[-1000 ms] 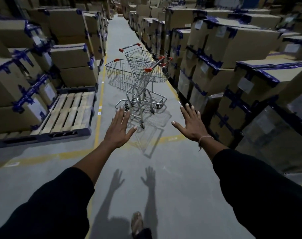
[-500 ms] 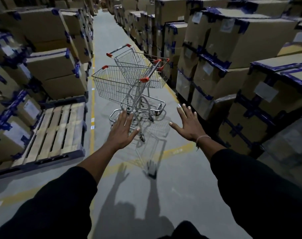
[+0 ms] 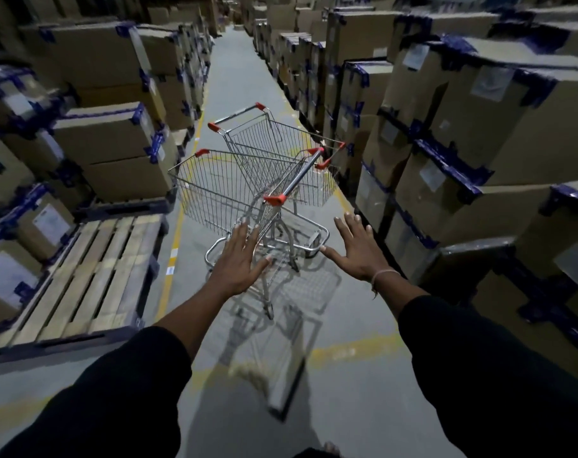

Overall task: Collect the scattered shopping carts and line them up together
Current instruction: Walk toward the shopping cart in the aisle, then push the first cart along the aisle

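Note:
Two wire shopping carts with red corner caps stand in the aisle ahead. The near cart (image 3: 215,190) has its handle bar (image 3: 296,176) running diagonally toward me. The far cart (image 3: 281,140) sits just behind it, overlapping it at an angle. My left hand (image 3: 238,259) reaches forward with fingers spread, in front of the near cart's lower frame and below its handle, touching nothing I can make out. My right hand (image 3: 357,247) is stretched out to the right of the cart base, fingers spread and holding nothing.
Stacked cardboard boxes with blue tape line both sides, left (image 3: 109,140) and right (image 3: 462,133). A wooden pallet (image 3: 89,276) lies on the floor at left. Yellow floor lines (image 3: 173,252) edge the grey aisle, which runs on far behind the carts.
I have walked closer to the carts, which now appear larger and nearer. Both hands stay outstretched with spread fingers and have come nearer the near cart's handle.

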`<state>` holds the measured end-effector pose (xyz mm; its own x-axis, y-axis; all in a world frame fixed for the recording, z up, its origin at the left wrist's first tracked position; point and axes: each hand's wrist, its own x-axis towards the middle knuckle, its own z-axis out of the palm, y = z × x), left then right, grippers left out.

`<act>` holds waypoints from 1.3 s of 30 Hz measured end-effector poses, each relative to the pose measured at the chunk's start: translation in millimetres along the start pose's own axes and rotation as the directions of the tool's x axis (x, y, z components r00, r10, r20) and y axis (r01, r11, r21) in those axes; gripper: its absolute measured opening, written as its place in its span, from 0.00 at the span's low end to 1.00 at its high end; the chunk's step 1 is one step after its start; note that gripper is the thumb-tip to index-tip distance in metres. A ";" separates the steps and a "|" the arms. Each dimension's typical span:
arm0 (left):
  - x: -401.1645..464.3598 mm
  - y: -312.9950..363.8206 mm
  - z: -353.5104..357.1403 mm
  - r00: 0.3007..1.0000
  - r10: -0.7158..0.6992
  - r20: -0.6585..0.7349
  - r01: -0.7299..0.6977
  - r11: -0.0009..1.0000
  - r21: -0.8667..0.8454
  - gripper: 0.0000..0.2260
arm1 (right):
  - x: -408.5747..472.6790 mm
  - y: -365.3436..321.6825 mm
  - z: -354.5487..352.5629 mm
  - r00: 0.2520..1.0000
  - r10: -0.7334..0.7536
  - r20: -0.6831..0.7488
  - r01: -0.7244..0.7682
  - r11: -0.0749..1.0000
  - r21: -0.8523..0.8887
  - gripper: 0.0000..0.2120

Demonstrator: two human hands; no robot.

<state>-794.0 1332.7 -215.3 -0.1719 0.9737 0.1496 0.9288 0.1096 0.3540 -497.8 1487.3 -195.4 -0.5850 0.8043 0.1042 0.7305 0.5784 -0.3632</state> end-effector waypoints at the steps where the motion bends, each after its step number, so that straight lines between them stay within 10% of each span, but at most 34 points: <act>1: 21.3 3.5 0.5 1.000 -0.014 -0.007 0.014 1.000 -0.002 0.41 | 21.1 8.6 -5.9 1.000 -0.018 0.008 0.018 1.000 -0.012 0.44; 22: 379.4 -18.5 78.6 0.972 -0.206 0.110 0.220 0.965 -0.143 0.37 | 379.3 107.1 0.7 0.976 -0.124 0.181 0.142 0.986 -0.091 0.42; 39: 463.5 -42.8 126.3 0.841 -0.494 0.222 0.536 0.818 -0.209 0.39 | 590.0 152.1 44.4 0.827 -0.365 0.428 0.459 0.878 -0.139 0.47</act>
<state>-871.9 1804.6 -277.7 -0.5302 0.8089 -0.2543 0.5990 0.5696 0.5629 -747.5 2043.7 -230.2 -0.9010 0.3958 -0.1774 0.4215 0.8956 -0.1423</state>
